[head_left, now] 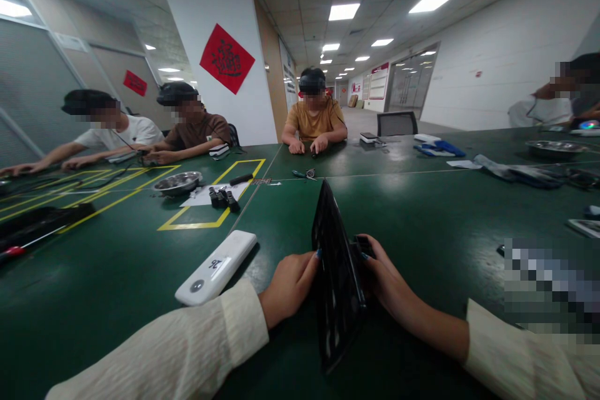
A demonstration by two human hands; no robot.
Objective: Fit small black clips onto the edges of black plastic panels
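Note:
A thin, glossy black panel (pixel 335 287) stands upright on its edge in front of me, seen nearly side-on. My left hand (pixel 290 284) grips it from the left, thumb against its face and the other fingers mostly hidden. On the panel's other side, my right hand (pixel 387 278) is closed around a small black block-like piece (pixel 363 245). Whether that piece is joined to the panel I cannot tell. Beside my left forearm lies a white power bank (pixel 218 267) marked with a number.
Beyond the panel are a metal bowl (pixel 178 183), black clips (pixel 224 199) on white paper, and a small tool (pixel 304 174). A long black tray-like object (pixel 42 225) lies far left, a blurred phone-like shape (pixel 553 281) at right. Several people sit around the green table (pixel 445 219).

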